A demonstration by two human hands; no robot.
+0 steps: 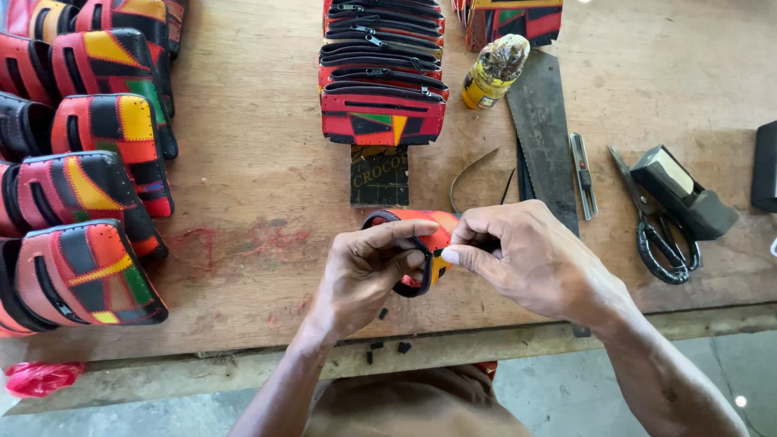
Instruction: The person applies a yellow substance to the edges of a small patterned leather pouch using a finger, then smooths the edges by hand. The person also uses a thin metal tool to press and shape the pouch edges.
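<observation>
Most of the pouch (421, 231) lies behind the 2 hands: the left hand (364, 275) covers its lower left, the right hand (526, 259) its right end, so its full shape cannot be told. The stacked pouches (81, 162) run off the left and top edges. The zip row (380, 57) is cut by the top edge. A black box (765, 166) is cut by the right edge. The saw (542, 137) has its lower end hidden behind the right hand. The black bits (388, 346) on the counter (243, 202) are too small to tell.
</observation>
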